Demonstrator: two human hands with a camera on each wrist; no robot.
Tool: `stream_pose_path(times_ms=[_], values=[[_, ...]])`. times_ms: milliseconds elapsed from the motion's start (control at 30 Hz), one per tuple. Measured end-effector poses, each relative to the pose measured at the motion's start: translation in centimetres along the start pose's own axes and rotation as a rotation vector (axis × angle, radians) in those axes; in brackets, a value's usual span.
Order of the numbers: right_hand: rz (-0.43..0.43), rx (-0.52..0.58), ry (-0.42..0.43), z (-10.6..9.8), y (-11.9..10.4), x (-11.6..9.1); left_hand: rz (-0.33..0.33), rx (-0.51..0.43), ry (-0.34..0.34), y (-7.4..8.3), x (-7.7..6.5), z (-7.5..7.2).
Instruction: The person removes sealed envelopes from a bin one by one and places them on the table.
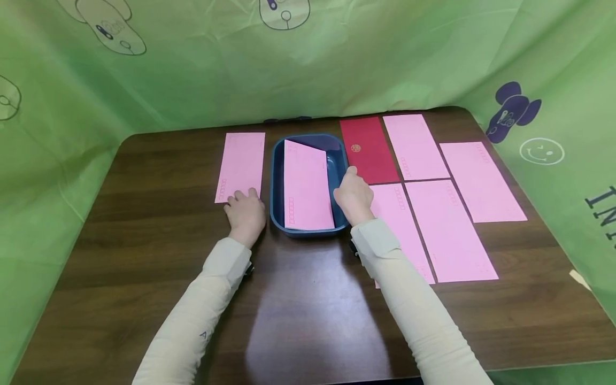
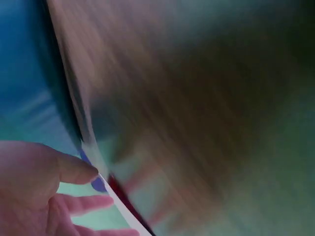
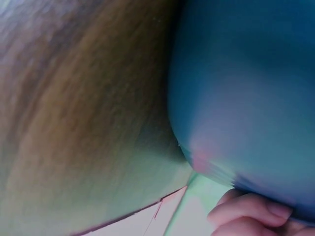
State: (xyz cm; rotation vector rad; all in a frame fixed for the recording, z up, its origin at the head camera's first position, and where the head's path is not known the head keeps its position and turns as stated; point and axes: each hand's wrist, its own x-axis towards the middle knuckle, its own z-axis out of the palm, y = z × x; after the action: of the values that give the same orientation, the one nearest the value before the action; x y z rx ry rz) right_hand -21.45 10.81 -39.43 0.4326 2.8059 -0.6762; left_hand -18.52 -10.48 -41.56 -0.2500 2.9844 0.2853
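Observation:
A blue tray (image 1: pixel 276 214) stands at the middle of the table, with a pink envelope (image 1: pixel 308 187) lying in it, slightly tilted. My right hand (image 1: pixel 354 197) grips the tray's right rim. Its curled fingers show against the blue wall (image 3: pixel 246 93) in the right wrist view. To the left of the tray, my left hand (image 1: pixel 246 218) touches the near end of another pink envelope (image 1: pixel 241 166). In the left wrist view the thumb and fairly straight fingers (image 2: pixel 91 202) lie along a thin pale edge; that view is blurred.
Right of the tray lie a red envelope (image 1: pixel 368 152) and several pink envelopes (image 1: pixel 447 230), laid side by side. Green cloth (image 1: pixel 308 69) hangs behind and beside the brown wooden table (image 1: pixel 120 256).

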Motion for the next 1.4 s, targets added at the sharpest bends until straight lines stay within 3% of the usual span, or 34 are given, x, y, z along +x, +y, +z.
stream_pose_path(times_ms=[200,633,767,1400], values=[[0.004,0.007,-0.005,0.0,0.0,0.0,0.009,-0.023,-0.081,0.7,-0.1,0.2],[0.016,0.006,-0.009,0.0,0.0,-0.1,0.015,-0.077,-0.170,1.1,0.9,0.2],[0.013,-0.001,-0.010,0.1,0.0,-0.1,0.011,-0.109,-0.182,1.1,0.9,0.3],[0.008,0.005,0.008,0.4,0.1,0.0,0.046,-0.068,-0.190,1.1,1.2,0.5]])
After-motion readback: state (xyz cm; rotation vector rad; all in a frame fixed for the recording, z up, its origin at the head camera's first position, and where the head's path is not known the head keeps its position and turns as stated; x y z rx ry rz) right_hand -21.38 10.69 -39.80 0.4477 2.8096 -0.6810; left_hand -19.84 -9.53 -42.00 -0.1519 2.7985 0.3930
